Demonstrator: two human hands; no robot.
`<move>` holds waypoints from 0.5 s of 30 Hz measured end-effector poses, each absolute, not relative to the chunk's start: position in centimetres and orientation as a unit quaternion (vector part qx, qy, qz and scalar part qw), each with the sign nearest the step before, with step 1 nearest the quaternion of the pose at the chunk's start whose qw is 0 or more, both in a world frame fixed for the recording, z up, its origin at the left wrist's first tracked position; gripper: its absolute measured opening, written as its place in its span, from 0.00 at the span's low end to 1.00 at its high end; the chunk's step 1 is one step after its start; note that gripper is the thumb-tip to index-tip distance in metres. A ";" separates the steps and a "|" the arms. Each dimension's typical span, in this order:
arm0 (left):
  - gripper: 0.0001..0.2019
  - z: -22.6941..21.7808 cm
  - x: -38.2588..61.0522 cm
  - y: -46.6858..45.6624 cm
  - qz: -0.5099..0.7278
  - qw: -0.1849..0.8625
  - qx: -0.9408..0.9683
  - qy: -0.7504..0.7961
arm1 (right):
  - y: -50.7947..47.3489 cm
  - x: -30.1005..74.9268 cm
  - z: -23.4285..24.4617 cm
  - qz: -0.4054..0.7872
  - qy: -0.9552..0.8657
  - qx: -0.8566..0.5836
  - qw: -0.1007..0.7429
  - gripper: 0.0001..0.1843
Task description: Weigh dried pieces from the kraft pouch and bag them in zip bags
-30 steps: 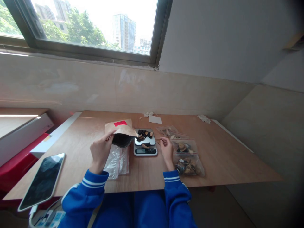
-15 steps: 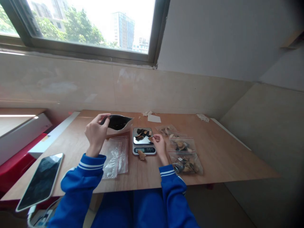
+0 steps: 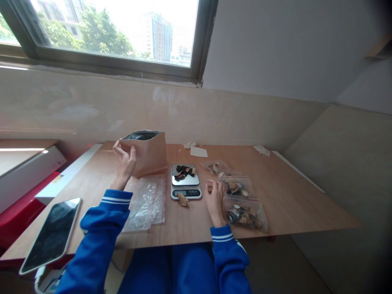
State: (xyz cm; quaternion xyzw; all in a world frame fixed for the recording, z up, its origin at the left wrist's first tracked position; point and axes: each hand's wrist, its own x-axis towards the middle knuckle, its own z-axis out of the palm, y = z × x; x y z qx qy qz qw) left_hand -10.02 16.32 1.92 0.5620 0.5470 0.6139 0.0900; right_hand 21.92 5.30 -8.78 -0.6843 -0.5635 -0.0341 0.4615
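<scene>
At the left back of the table a brown paper bag [image 3: 150,155] stands upright with its dark mouth open. My left hand [image 3: 124,165] grips its left side, thumb on the front. My right hand [image 3: 215,200] is closed beside the scale, fingers bent over a small brown dried piece [image 3: 210,188] that is mostly covered. Several dark and tan dried pieces [image 3: 184,172] lie on the plate of the kitchen scale [image 3: 186,192], whose display is lit but unreadable. Another tan dried piece [image 3: 183,199] rests against the scale's front edge.
Flat clear zip bags [image 3: 142,208] lie left of the scale. Filled zip bags [image 3: 245,214] are lined up on the right. A phone [image 3: 52,232] with a cable sits at the left edge. White paper [image 3: 199,152] and crumpled tissue [image 3: 261,151] lie near the wall.
The paper bag has gone from tilted in my left hand to upright on the table. My right hand has moved right, off the scale plate, with the dried piece; the filled bags beside it shifted slightly.
</scene>
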 end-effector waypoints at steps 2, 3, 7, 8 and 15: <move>0.28 0.7 -10.0 16.2 0.611 0.097 0.569 0.542 | 4.2 19.4 -7.8 -0.029 -0.654 -0.638 0.405 0.11; 0.28 0.2 -10.0 16.1 0.610 0.095 0.575 0.537 | 3.7 18.2 -7.5 -0.022 -0.688 -0.620 0.376 0.11; 0.30 -1.1 -10.3 15.9 0.613 0.088 0.591 0.517 | 1.8 14.8 -7.5 -0.014 -0.741 -0.606 0.291 0.12; 0.31 -1.4 -10.5 15.9 0.614 0.089 0.590 0.517 | 1.5 14.4 -7.6 -0.008 -0.744 -0.607 0.280 0.11; 0.35 -3.6 -11.1 16.3 0.604 0.087 0.590 0.529 | 3.6 15.9 -5.9 0.080 -0.721 -0.584 0.364 0.05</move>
